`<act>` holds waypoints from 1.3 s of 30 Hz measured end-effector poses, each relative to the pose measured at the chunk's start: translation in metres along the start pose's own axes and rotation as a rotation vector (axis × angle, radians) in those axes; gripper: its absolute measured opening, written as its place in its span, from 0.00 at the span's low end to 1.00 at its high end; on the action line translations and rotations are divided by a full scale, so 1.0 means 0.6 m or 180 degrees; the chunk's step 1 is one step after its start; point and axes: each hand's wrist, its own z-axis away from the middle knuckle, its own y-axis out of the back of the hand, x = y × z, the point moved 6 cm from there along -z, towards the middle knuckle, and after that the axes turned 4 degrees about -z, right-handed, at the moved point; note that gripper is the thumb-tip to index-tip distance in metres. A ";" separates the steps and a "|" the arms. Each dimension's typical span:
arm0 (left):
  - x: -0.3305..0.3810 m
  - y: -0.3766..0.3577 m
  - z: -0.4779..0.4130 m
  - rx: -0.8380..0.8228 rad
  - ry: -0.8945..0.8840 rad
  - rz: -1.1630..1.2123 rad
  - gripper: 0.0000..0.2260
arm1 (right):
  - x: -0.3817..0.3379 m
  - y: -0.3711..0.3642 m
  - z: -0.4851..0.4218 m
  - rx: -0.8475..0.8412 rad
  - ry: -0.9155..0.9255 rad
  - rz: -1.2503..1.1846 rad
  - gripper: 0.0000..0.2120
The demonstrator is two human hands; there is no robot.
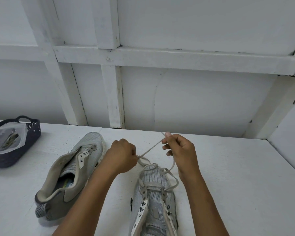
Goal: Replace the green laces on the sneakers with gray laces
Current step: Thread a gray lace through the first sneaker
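Draws a thin, soft gray fabric lace (151, 148) taut just beyond the toe of a gray mesh sneaker (153, 201), with only the front eyelets threaded. Pinches one strand in the left hand (121, 154), the other in the right hand (179, 149). Probably limp, light and slippery; best gripped near the tips. Leaves an unlaced gray sneaker (71, 176) left of it, a dark woven basket (15, 157) farther left.

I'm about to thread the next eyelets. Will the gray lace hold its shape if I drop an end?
Probably not: the lace is straight only where the left hand and right hand pull it taut, and its slack loops sag over the sneaker. It looks thin and light, so a dropped end would likely flop.
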 end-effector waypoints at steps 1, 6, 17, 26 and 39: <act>-0.001 -0.005 -0.001 -0.0094 -0.0028 -0.0188 0.07 | -0.001 -0.001 0.000 -0.0013 0.0014 -0.0017 0.12; 0.031 0.011 0.016 0.0137 -0.0527 0.0924 0.11 | 0.000 -0.016 0.004 -0.0281 0.0124 0.0333 0.13; 0.050 0.009 0.011 0.0291 -0.0875 0.2068 0.06 | 0.010 -0.029 0.000 -0.0579 0.0087 0.0088 0.11; 0.026 0.018 -0.008 0.0692 -0.0451 0.2295 0.08 | 0.032 -0.022 -0.013 -0.0045 -0.0257 -0.0485 0.07; 0.060 -0.005 0.000 0.0581 -0.0727 0.2399 0.07 | 0.046 -0.018 -0.010 0.0195 -0.0888 -0.1744 0.05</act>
